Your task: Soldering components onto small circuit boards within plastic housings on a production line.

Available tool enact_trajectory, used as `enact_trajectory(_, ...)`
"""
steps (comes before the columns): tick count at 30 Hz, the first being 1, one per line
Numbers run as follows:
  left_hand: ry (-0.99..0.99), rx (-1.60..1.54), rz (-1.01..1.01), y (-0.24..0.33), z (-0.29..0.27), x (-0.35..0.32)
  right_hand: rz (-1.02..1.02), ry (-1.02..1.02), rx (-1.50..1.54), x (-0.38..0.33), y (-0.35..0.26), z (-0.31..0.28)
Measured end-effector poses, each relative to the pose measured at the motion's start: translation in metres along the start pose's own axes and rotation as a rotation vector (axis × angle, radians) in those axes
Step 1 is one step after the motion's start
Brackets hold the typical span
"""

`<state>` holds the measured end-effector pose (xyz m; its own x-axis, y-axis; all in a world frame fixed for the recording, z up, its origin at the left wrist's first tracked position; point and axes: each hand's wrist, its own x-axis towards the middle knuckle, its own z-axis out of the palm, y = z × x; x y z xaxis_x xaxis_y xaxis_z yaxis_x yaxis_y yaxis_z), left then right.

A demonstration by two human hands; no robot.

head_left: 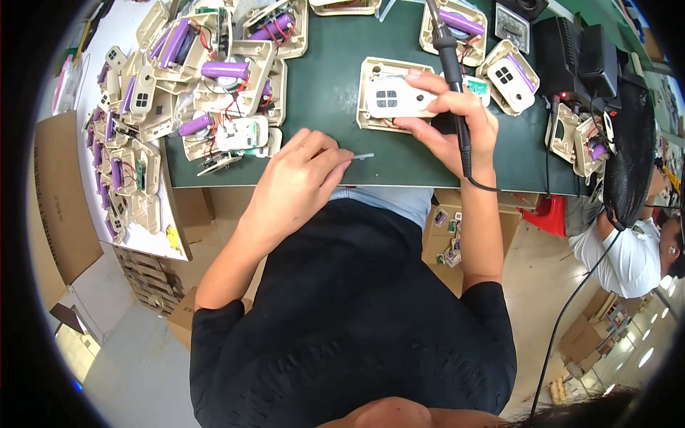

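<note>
I have the right hand (pixel 464 121) gripping the cream casing (pixel 392 87) near the middle of the green tabletop (pixel 328 85), a soldering iron (pixel 446 44) crossing that hand. At the tabletop's near edge, my left hand (pixel 303 167) curls its fingers against a clear strip (pixel 364 155) (pinched or not, I cannot tell)

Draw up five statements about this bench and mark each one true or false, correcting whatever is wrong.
1. The soldering iron is in the right hand. True.
2. Purple cylindrical battery cells sit in beige casings at the left. True.
3. The left hand holds a purple battery cell. False: its fingertips appear to pinch a small translucent strip.
4. The worktop between the hands is bright red. False: it is dark green.
5. The white panel with four dark squares lies under the left hand. False: the right hand's fingers touch it.
</note>
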<state>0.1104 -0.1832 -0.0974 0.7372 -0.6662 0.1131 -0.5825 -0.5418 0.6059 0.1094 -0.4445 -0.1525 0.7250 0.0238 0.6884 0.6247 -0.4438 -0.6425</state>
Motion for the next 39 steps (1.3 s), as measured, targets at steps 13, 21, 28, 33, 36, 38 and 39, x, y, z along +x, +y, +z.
enact_trajectory(13,-0.082,0.006,0.076,-0.005,-0.003,0.007,0.003,0.012,0.021,-0.004,0.0,0.002)
enact_trajectory(21,-0.078,0.016,0.124,-0.012,-0.002,0.009,0.075,-0.091,0.023,-0.004,-0.006,-0.005)
enact_trajectory(28,-0.04,0.047,0.164,-0.01,-0.002,0.013,0.04,-0.039,0.02,-0.001,-0.003,-0.001)
enact_trajectory(33,-0.079,-0.057,0.145,-0.014,0.002,0.011,0.02,0.001,0.026,-0.001,-0.003,0.0)
enact_trajectory(36,-0.048,-0.101,0.077,-0.011,0.003,0.012,-0.003,0.01,0.023,0.001,-0.003,0.0)
enact_trajectory(38,-0.053,-0.164,0.07,-0.014,0.005,0.012,-0.008,0.013,0.024,0.0,-0.001,0.0)
enact_trajectory(39,-0.053,-0.165,0.071,-0.013,0.004,0.013,-0.007,0.014,0.022,0.0,-0.001,0.0)
